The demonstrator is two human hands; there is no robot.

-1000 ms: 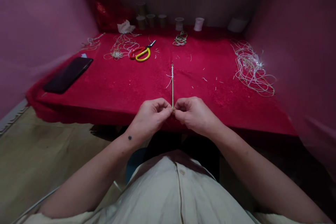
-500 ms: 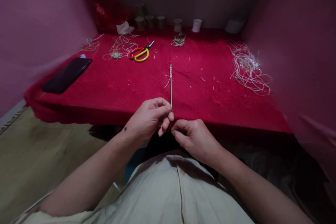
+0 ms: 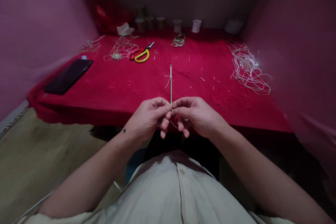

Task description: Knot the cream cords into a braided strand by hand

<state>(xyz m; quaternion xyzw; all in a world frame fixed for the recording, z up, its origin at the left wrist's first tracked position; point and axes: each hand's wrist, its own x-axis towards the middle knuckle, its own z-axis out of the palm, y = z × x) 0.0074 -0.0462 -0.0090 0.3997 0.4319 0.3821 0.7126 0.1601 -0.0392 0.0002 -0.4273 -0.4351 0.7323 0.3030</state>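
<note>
A pale green cord (image 3: 171, 89) runs straight from the cloth toward me, its far part a white knotted braid (image 3: 170, 71) with two short thread ends sticking out to the left. My left hand (image 3: 153, 113) pinches the near end of the cord between thumb and forefinger. Right beside it, my right hand (image 3: 193, 112) is closed in a pinch at the same spot, fingertips meeting the left ones. A thin loose cord end (image 3: 173, 124) hangs below the fingers. The exact grip between the fingertips is partly hidden.
Scissors (image 3: 141, 54) with red and yellow handles lie beyond my hands. A dark phone (image 3: 68, 76) rests at left on the red cloth (image 3: 118, 87). Tangled cords (image 3: 249, 71) lie at right, a small cord bundle (image 3: 178, 40) at the back, near several spools (image 3: 196, 26).
My right hand has moved up and forward from below the left hand to meet its fingertips at the cord. The left hand has stayed nearly in place.
</note>
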